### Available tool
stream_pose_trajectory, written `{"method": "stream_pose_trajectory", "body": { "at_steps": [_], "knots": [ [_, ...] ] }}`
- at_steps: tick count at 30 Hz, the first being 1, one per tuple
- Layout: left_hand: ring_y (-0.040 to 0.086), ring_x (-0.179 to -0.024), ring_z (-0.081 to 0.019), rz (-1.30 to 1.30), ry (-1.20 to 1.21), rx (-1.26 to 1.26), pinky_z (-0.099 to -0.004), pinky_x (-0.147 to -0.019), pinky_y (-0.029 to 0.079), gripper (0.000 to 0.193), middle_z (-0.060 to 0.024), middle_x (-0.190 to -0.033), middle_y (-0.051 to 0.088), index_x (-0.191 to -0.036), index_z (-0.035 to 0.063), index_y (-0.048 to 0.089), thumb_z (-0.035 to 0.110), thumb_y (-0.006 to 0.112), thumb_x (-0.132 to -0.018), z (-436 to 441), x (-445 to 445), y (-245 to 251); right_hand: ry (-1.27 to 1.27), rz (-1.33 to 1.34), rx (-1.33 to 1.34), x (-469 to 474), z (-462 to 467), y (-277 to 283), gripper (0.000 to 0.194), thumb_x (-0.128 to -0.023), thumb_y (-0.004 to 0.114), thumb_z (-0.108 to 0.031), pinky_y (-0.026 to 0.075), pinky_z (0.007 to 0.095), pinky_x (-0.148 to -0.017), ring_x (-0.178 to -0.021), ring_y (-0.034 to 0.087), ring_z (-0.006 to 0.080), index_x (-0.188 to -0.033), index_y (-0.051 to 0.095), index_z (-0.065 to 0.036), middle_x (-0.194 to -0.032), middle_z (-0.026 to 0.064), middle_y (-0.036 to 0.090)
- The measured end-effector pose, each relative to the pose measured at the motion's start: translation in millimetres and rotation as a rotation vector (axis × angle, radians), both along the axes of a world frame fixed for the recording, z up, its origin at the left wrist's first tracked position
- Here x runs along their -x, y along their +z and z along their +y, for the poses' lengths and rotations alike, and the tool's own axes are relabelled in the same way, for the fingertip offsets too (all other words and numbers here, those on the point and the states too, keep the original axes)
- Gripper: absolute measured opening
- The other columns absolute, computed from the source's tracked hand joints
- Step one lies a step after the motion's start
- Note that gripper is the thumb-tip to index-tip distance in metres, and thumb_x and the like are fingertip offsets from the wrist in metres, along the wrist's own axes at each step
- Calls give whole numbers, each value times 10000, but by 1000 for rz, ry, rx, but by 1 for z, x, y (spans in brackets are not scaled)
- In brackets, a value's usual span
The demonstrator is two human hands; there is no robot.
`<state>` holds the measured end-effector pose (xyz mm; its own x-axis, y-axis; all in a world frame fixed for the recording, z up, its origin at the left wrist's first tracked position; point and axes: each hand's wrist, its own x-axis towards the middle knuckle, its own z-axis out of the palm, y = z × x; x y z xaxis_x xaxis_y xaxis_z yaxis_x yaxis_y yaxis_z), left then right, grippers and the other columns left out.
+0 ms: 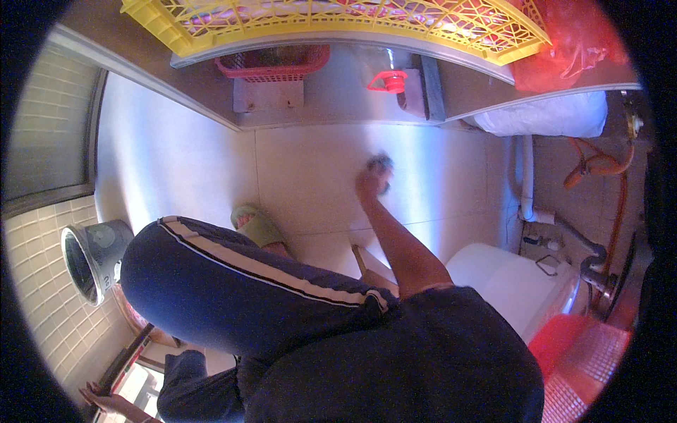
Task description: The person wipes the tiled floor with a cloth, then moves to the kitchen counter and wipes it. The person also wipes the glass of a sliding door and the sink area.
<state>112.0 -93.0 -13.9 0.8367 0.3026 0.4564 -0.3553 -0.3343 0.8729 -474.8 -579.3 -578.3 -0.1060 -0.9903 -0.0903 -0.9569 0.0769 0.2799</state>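
Note:
My right hand (375, 177) reaches down to the tiled floor (317, 174) and is blurred. In it is a small dark thing (381, 161), perhaps a cloth or scrubbing pad; the blur hides its exact kind. At the lower left edge, my left hand (100, 399) has its fingers apart beside a dark bar (124, 359). Whether it touches the bar, I cannot tell. Between the hands is my bent leg in dark trousers (254, 280) with a pale side stripe. A green slipper (259, 224) is on my foot.
A yellow plastic crate (344, 24) overhangs the front on a shelf. Beneath are a red basket (275, 66) and a red-capped container (394, 82). A bucket (98, 259) stands left. Right are a white container (502, 285), pipes (529, 174), an orange hose (603, 166) and a red basket (582, 365).

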Motion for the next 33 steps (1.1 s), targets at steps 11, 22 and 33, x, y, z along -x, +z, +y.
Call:
{"method": "stream_pose_trajectory", "body": {
  "at_steps": [11, 22, 33],
  "knots": [
    [555, -1027, -245, -26, -40, -103, -342, -879, 463, 423, -155, -1145, 559, -1246, 20, 517, 251, 546, -892, 25, 5, -5, 398, -754, 94, -37, 5, 58, 433, -881, 415, -98, 281, 441, -1045, -1260, 348, 403, -1296, 401, 23, -1372, 266, 338],
    [565, -978, -204, -64, -33, -128, -302, -847, 472, 407, -148, -1210, 528, -1242, -11, 515, 196, 544, -893, 13, 12, -9, 115, -491, -176, 55, 49, 99, 468, -780, 530, -56, 329, 472, -1030, -1313, 265, 403, -1232, 445, 31, -1401, 284, 254],
    [560, -954, -187, -98, -75, -60, -309, -835, 478, 358, -148, -1197, 533, -1223, 2, 536, 194, 511, -921, 28, 12, -11, 48, -531, -99, 89, 7, 94, 455, -799, 546, -115, 378, 491, -978, -1262, 335, 423, -1230, 455, 0, -1370, 286, 305]
  ]
}}
